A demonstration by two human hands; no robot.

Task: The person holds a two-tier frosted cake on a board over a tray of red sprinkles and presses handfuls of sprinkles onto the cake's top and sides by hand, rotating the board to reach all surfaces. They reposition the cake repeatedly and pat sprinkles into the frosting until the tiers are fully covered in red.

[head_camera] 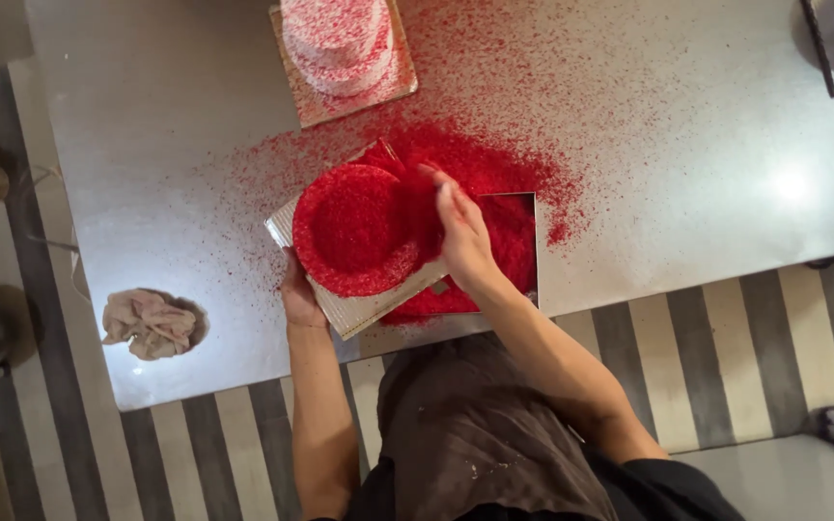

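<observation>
Left hand [298,294] gripping board [359,311], right hand [462,236] touching red cake [354,230]

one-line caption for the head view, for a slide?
Left hand tilts a board bearing a red-crumbed cake while the right hand presses its side.

We see no packages, labels, signs or screens anywhere here, neither on the table nor on the floor around it.
</observation>
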